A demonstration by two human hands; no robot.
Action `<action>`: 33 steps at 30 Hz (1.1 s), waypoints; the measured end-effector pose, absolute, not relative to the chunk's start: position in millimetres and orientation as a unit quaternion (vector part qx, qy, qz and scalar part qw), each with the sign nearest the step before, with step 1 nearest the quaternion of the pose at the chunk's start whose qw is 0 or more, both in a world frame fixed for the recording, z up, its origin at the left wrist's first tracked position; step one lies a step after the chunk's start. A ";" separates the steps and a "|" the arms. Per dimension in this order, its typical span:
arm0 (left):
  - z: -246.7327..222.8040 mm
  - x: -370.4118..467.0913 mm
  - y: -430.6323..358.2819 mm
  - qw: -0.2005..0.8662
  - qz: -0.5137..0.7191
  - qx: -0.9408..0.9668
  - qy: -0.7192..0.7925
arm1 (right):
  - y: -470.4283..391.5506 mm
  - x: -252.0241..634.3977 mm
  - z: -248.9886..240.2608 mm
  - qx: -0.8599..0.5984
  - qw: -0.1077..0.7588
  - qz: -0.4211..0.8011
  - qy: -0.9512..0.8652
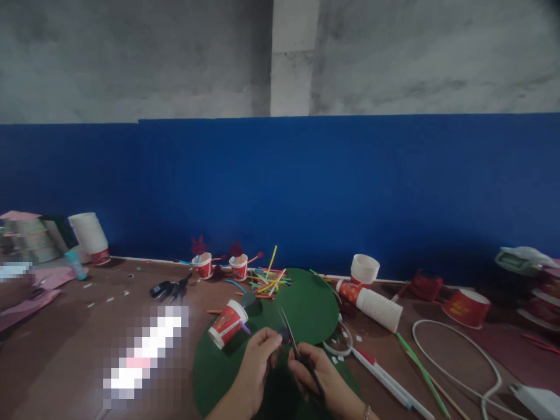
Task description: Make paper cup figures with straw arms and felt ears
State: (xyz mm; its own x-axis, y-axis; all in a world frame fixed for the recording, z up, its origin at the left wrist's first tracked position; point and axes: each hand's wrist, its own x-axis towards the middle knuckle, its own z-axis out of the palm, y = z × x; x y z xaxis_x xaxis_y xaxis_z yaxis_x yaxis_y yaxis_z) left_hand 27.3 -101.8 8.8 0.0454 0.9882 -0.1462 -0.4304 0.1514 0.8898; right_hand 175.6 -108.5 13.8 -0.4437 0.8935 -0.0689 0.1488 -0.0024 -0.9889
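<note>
My left hand [262, 356] pinches a small dark piece [284, 335] between thumb and fingertips, low in the middle of the view. Beside it my right hand [312, 370] is wrapped round the handles of black-handled scissors [287, 326], whose blades point up and away, close to the dark piece. Both hands are over green round sheets [310, 306]. A red and white paper cup [228, 324] with a purple strip on its side lies tilted on the green, left of my left hand. Just behind it is a small dark green piece [248, 300].
Two decorated cups [203, 266] and a pile of coloured sticks [269, 281] stand toward the blue partition [280, 186]. Stacked cups [378, 309], a white cable [455, 324] and a red bowl [467, 307] are right. Black clips [168, 289] and a blue tube [76, 265] are left.
</note>
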 end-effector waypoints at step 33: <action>-7.2 22.2 -99.3 0.593 0.265 0.574 0.498 | -76.0 212.5 -12.1 -0.566 0.403 0.345 -0.631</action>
